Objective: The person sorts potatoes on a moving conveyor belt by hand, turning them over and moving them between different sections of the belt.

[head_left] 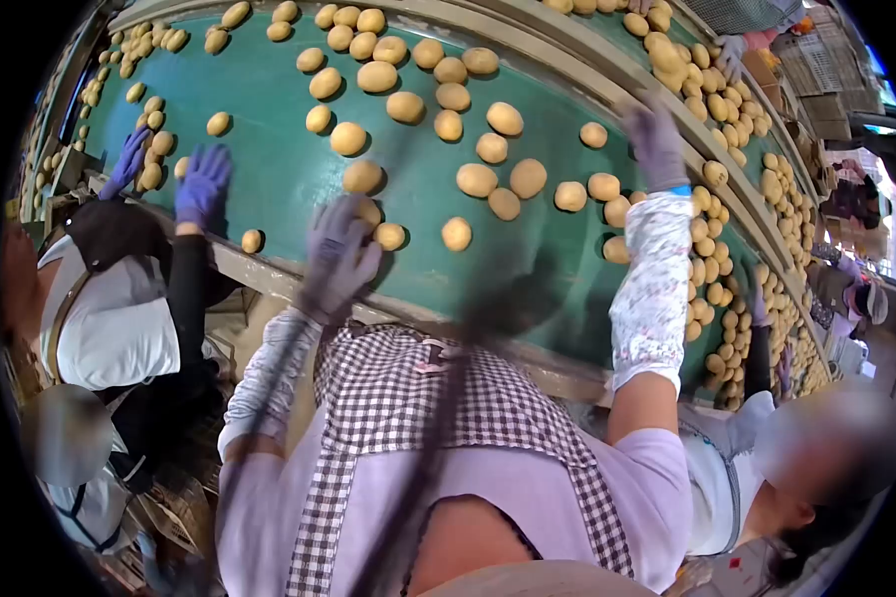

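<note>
Yellow potatoes (405, 106) lie spread over a green conveyor belt (269, 129). My left hand (340, 254), in a grey-purple glove, is over the near part of the belt, fingers spread, against a potato (367, 213) partly hidden by the fingers. Another potato (390, 236) sits just right of its fingertips. My right hand (654, 144), gloved and blurred, reaches to the belt's far right side; its fingers are smeared by motion. Left of it is a single potato (593, 134), and below it several more (603, 186).
A co-worker's two purple-gloved hands (203, 184) are on the belt at the left. Another co-worker (747, 478) stands at the right, beside packed potatoes (732, 343). A metal rail (528, 60) divides this belt from a second potato-covered one. Dark blurred straps cross the view.
</note>
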Action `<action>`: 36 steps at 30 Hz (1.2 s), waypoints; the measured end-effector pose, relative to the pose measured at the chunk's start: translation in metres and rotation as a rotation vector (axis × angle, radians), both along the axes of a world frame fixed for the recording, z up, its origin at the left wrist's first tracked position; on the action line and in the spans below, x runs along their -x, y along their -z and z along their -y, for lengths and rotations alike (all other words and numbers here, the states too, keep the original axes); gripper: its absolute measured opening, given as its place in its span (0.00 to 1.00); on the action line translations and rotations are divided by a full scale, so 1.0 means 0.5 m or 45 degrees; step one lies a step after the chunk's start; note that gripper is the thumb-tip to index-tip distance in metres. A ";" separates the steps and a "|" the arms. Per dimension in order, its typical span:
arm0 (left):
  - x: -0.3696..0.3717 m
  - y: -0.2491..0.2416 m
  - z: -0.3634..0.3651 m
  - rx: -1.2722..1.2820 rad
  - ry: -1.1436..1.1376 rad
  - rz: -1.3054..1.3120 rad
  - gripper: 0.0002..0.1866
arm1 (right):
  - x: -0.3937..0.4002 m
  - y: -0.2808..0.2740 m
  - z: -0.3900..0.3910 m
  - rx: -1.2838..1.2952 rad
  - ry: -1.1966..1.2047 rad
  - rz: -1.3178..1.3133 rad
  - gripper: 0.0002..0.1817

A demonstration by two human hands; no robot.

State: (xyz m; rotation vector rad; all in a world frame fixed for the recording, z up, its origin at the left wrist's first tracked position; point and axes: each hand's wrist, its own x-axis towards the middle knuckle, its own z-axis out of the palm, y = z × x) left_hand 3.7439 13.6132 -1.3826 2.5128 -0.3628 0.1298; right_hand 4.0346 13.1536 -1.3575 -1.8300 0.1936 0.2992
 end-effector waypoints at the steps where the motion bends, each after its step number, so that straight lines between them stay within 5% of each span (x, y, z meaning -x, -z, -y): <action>1: -0.009 -0.002 0.003 0.129 -0.017 0.032 0.17 | 0.013 0.015 -0.055 -0.134 -0.095 0.054 0.13; 2: -0.020 -0.013 0.026 0.289 0.106 0.027 0.17 | 0.083 -0.065 -0.192 0.237 -0.461 0.009 0.15; 3: -0.022 -0.008 0.046 0.251 0.261 0.011 0.17 | 0.165 -0.029 -0.261 -0.005 -0.486 -0.081 0.18; 5: -0.002 0.041 0.073 0.196 0.436 0.029 0.20 | 0.252 0.045 -0.353 1.009 -1.019 0.240 0.31; 7: 0.019 0.099 0.060 0.141 0.599 -0.040 0.23 | 0.285 0.065 -0.410 1.272 -1.050 0.148 0.29; 9: 0.013 0.077 0.013 0.035 0.610 -0.097 0.25 | 0.233 0.031 -0.399 1.135 -1.095 -0.143 0.28; 11: 0.013 0.061 -0.044 -0.076 0.446 -0.092 0.22 | 0.143 0.063 -0.357 0.375 -0.457 -0.541 0.22; 12: 0.015 0.069 -0.062 -0.008 0.307 -0.108 0.21 | 0.115 0.061 -0.339 -0.136 -0.350 -0.244 0.21; 14: 0.008 0.066 -0.072 -0.034 0.285 -0.106 0.21 | 0.096 -0.012 -0.408 -0.581 0.126 -0.121 0.24; 19: -0.046 0.090 -0.079 -0.056 0.440 -0.059 0.21 | 0.132 0.138 -0.701 0.459 -0.815 0.246 0.41; 21: -0.061 0.091 -0.101 -0.100 0.436 -0.032 0.22 | 0.125 0.155 -0.797 0.904 -0.925 0.321 0.40; 24: -0.062 0.090 -0.168 -0.112 0.265 -0.023 0.25 | 0.089 0.163 -0.835 1.056 -0.824 0.357 0.35; 26: -0.059 0.101 -0.242 -0.062 0.105 -0.125 0.26 | 0.033 0.153 -0.789 0.428 -0.821 0.230 0.28; 27: -0.054 0.107 -0.282 -0.016 -0.062 -0.226 0.26 | -0.017 0.134 -0.770 0.021 -0.645 -0.297 0.23; 28: -0.048 0.113 -0.318 -0.062 -0.171 -0.183 0.25 | -0.066 0.140 -0.701 -0.505 -0.543 -0.053 0.18; 30: -0.025 0.162 -0.396 -0.051 -0.339 -0.053 0.27 | -0.089 0.114 -0.627 -0.191 -0.059 0.237 0.21; 31: -0.026 0.176 -0.431 -0.057 -0.328 -0.078 0.30 | -0.095 0.077 -0.590 -0.162 0.153 0.110 0.27; 33: -0.046 0.162 -0.450 -0.005 -0.372 -0.050 0.29 | -0.130 0.121 -0.504 1.215 -0.189 -0.055 0.36; 36: -0.112 0.098 -0.416 0.050 -0.281 0.084 0.28 | -0.050 0.249 -0.545 1.074 0.083 0.248 0.42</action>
